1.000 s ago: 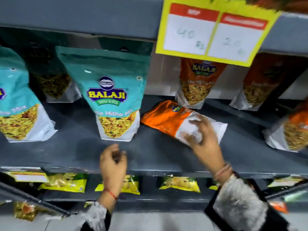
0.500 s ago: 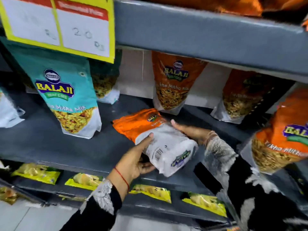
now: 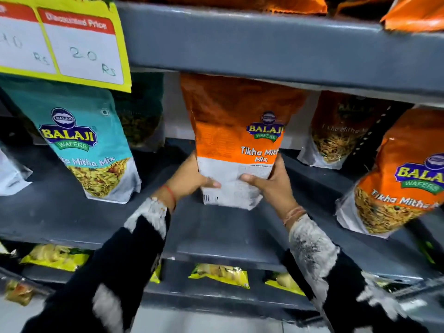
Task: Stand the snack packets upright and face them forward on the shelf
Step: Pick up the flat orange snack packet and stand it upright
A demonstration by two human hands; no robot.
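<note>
Here, low in the frame, two black-and-white sleeves lead up to the left hand (image 3: 192, 181) and right hand (image 3: 269, 186), whose fingers are clamped on the white lower end of an orange packet (image 3: 237, 140), thumbs pressed on its near face. Held upright at the centre of the frame with its base at or just above the grey shelf (image 3: 216, 227), it seems to show its printed back, so it may end up facing wrong, or slump once released if the soft bottom is not flattened. Behind it stands another orange packet (image 3: 336, 135); a teal packet (image 3: 89, 150) stands at left.
</note>
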